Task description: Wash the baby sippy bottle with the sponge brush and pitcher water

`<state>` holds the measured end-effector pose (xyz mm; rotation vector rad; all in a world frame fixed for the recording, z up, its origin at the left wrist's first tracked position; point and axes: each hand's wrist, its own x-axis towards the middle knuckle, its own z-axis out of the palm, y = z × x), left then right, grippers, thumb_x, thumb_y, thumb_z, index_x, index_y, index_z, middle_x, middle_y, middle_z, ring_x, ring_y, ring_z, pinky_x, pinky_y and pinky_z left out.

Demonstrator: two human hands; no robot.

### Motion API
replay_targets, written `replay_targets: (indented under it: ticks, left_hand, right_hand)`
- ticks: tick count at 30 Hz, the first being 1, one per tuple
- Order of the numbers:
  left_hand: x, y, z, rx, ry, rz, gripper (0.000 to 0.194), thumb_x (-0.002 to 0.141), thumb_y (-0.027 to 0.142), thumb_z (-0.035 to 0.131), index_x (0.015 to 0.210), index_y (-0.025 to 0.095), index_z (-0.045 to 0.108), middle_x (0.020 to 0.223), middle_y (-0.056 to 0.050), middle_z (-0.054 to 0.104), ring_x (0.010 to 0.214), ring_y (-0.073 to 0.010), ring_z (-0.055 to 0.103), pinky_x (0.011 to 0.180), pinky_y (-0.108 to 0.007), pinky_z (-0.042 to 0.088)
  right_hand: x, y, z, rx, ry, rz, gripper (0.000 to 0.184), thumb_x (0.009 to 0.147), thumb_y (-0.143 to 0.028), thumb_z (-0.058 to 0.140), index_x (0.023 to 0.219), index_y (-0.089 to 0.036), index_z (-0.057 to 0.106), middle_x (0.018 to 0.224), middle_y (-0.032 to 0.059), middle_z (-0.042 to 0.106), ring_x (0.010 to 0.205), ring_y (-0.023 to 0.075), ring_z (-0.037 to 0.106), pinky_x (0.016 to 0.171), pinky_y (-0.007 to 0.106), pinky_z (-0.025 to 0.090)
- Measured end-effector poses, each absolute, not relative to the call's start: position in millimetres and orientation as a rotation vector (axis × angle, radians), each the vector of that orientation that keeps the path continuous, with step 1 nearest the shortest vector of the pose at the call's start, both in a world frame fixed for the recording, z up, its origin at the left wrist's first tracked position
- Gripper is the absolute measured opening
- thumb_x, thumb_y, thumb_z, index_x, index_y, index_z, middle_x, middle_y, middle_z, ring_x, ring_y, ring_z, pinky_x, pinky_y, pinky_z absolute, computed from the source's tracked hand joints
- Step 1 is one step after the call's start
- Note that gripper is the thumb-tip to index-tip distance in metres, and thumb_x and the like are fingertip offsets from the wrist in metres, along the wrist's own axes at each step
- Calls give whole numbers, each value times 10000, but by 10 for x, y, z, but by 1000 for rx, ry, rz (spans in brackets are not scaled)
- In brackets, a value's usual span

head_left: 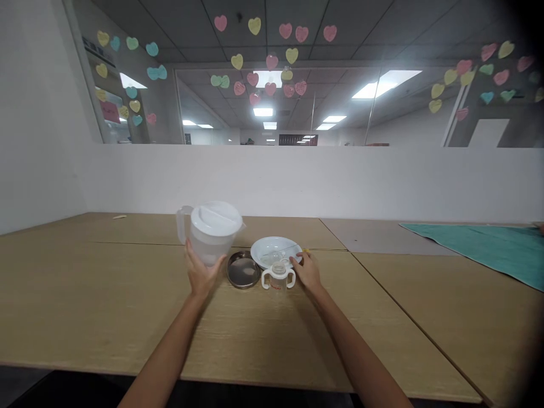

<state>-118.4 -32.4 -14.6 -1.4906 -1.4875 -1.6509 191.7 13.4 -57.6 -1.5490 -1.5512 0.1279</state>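
My left hand (201, 271) supports a clear plastic pitcher (211, 243) from below and the side. The pitcher has a white lid, its handle points left, and it looks tilted a little to the right. My right hand (306, 270) has its fingers bent at the right rim of a white bowl (258, 249), just above one handle of a small clear bottle (279, 277). Whether those fingers grip the rim, the handle or something small is unclear. The bottle stands upright without a cap, with two white handles. Inside the bowl lie clear parts I cannot make out.
A round, shallow metal tin (243, 271) stands left of the bottle. Behind my right hand a bit of something yellow (306, 250) shows. A green cloth (484, 241) covers the right side of the table (106, 300). A white wall with a window rises behind.
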Motion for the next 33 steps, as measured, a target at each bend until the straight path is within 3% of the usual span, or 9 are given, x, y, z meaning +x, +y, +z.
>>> replay_targets:
  ticks: [10, 16, 25, 33]
  left_hand:
    - [-1316, -261, -204, -1317, -1700, -1790, 1023, 705, 520, 645, 1410, 77, 51, 1427, -237, 212, 1319, -363, 228, 1079, -505, 279]
    - [-1296, -231, -241, -1361, -1698, -1795, 1013, 695, 543, 640, 1414, 124, 62, 1428, -202, 236, 1326, -323, 237, 1090, -482, 268]
    - [-1243, -230, -262, -1366, -1793, -1889, 979, 725, 558, 599, 1418, 141, 49, 1448, -181, 213, 1324, -329, 247, 1080, -487, 291]
    - [-1287, -152, -341, -1319, -1842, -1886, 1018, 693, 584, 601, 1412, 101, 66, 1438, -202, 221, 1321, -309, 249, 1075, -438, 272]
  right_hand:
    - [1913, 145, -587, -1569, -1557, 114, 368, 806, -442, 495, 1008, -155, 608, 1022, 102, 561, 1012, 229, 493, 907, 302, 345]
    - [1912, 134, -577, -1572, -1554, 120, 359, 803, -434, 494, 1008, -162, 610, 1022, 99, 560, 1000, 221, 498, 901, 297, 350]
    - [1908, 118, -571, -1566, -1554, 122, 356, 807, -433, 488, 1009, -169, 613, 1032, 96, 554, 999, 220, 506, 903, 300, 352]
    - [1879, 15, -485, -1633, -1599, -27, 404, 854, -410, 445, 1131, -130, 537, 1135, 126, 528, 1092, 234, 464, 942, 315, 320]
